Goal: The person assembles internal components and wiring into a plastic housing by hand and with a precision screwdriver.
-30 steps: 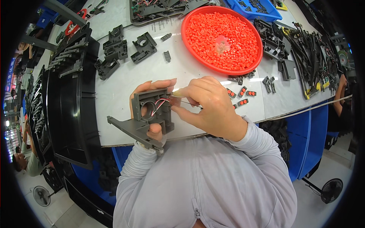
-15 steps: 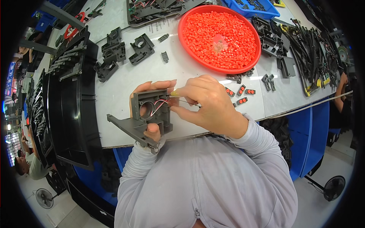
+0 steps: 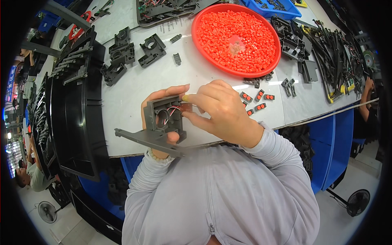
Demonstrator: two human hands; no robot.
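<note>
The left hand (image 3: 160, 107) is clamped around the grey plastic housing (image 3: 163, 122) above the worktop's (image 3: 134, 85) front edge, keeping it steady, so the right hand (image 3: 222, 112) can pinch a small brown part (image 3: 186, 107) against its red wires (image 3: 169, 112).

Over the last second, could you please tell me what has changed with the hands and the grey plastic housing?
Hardly anything: the left hand still grips the grey plastic housing with its red and white wires, and the right hand keeps its fingertips at the housing's right edge. The round red tray of small red pieces stays put.
</note>
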